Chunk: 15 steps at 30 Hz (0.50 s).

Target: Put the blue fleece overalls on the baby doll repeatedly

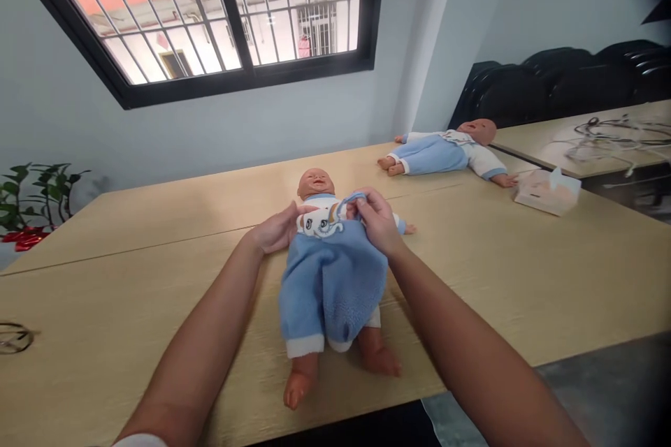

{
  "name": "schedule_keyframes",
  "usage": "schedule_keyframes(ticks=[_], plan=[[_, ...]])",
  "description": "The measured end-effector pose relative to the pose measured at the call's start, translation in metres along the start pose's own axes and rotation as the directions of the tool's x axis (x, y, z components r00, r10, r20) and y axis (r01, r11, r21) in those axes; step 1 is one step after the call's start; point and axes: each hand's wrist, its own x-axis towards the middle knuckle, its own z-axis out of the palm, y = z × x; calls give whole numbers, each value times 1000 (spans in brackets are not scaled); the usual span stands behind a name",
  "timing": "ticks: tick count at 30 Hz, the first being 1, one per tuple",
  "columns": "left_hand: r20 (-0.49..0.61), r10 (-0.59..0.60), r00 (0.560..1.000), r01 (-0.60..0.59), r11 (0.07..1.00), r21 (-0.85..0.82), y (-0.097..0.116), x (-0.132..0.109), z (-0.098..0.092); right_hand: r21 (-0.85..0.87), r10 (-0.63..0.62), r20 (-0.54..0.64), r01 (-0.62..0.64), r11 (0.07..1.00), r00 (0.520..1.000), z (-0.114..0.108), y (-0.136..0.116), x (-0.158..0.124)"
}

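Note:
A baby doll [316,183] lies on its back on the table, head away from me. It has a white top and blue overalls [309,279] with white cuffs and a cartoon face on the bib [317,223]. My right hand [378,222] is closed in a pinch on a thin blue strap [352,197] of the overalls, lifted above the doll's chest. At the doll's other side, my left hand [279,229] grips the bib's edge, thumb over the chest; its other fingers are partly hidden. Loose blue cloth hangs over one leg, and both bare feet show.
A second doll [435,154] in similar clothes lies at the back right. Near it stands a tissue box [548,192]. Cables [618,136] lie on another table, with black chairs [566,80] behind. A plant [39,199] is at far left, and a dark ring-shaped object [15,339] lies nearer.

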Motion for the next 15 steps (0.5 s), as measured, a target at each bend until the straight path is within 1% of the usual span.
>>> schedule_keyframes(ticks=[1,2,3,4,6,7,8,9,10,11,13,14,15], plan=[[0,-7,1000,7,1000,26,-1,0,-1,31,-1,-24,1,1000,1000,1,1,1],[-16,21,1000,-20,999,49,-1,1,-2,55,4,-39,-2,998,999,1,1,1],[-47,83,995,-79,995,65,0,0,-2,72,16,-44,-13,997,999,2,1,1],[-90,167,982,-161,985,69,2,-1,-3,78,43,-30,-41,996,999,2,1,1],[-168,314,934,-311,949,47,6,-3,-2,32,130,59,-132,991,990,2,0,0],[-177,341,923,-340,940,36,8,-4,-1,-24,173,118,-171,985,978,3,0,-1],[-152,329,932,-326,944,44,10,-4,0,-83,205,166,-193,978,965,4,0,-2],[-101,287,953,-279,956,88,11,-5,2,-128,220,189,-198,972,957,5,0,-3],[-40,229,973,-219,960,175,11,-5,4,-149,220,190,-193,970,957,6,1,-4],[19,162,987,-160,940,300,11,-5,7,-141,211,163,-189,972,964,8,2,-4],[101,29,994,-80,826,558,9,-4,13,-70,210,74,-205,976,975,10,3,-5],[111,-12,994,-62,768,638,8,-4,16,-32,217,34,-216,976,976,11,3,-5],[91,-6,996,-56,745,665,7,-4,18,-4,227,14,-227,974,974,10,2,-4]])
